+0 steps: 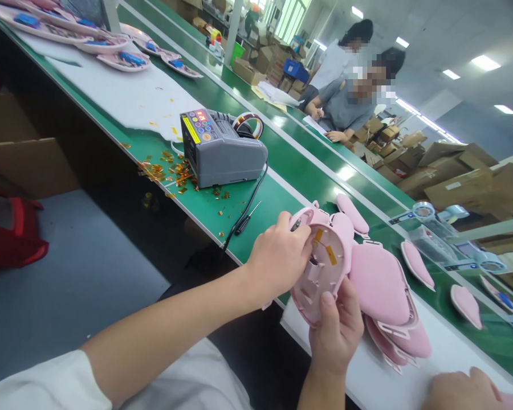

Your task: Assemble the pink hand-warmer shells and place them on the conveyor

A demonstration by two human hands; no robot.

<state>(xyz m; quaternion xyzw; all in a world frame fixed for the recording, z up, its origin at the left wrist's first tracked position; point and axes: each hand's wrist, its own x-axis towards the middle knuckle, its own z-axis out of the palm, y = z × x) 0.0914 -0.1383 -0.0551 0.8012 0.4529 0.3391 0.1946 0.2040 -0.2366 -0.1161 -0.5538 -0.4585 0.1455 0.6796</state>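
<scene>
Far left, got a cardboard box (25,168) below the edge of the green table (209,210). Up top, see pink shells (114,64) with blue blocks (132,58) inside, some on a white sheet (123,102). Further right, find scattered amber tape bits (180,171), then a grey tape dispenser (226,154) with lit red digits (can't read them reliably). Just beside the black cable (253,198), see a small screwdriver (241,225) on the table.

Next, got the left hand (277,262) at the upper-left rim of an open pink shell (322,279), fingers bent. Can't tell if clamped; tips partly hidden. Got that shell held up near the table edge, hollow side facing the camera, two amber strips (332,255) stuck inside. Then find the right hand (337,324) clamped on its lower right edge, thumb in front, fingers behind.

Across the table, note two people (350,111), one bent over paper (314,126). Right of the hands, see a pile of pink shells (378,279), then loose pink covers (465,304). Bottom right, see another person's hand (459,393), blurred.
</scene>
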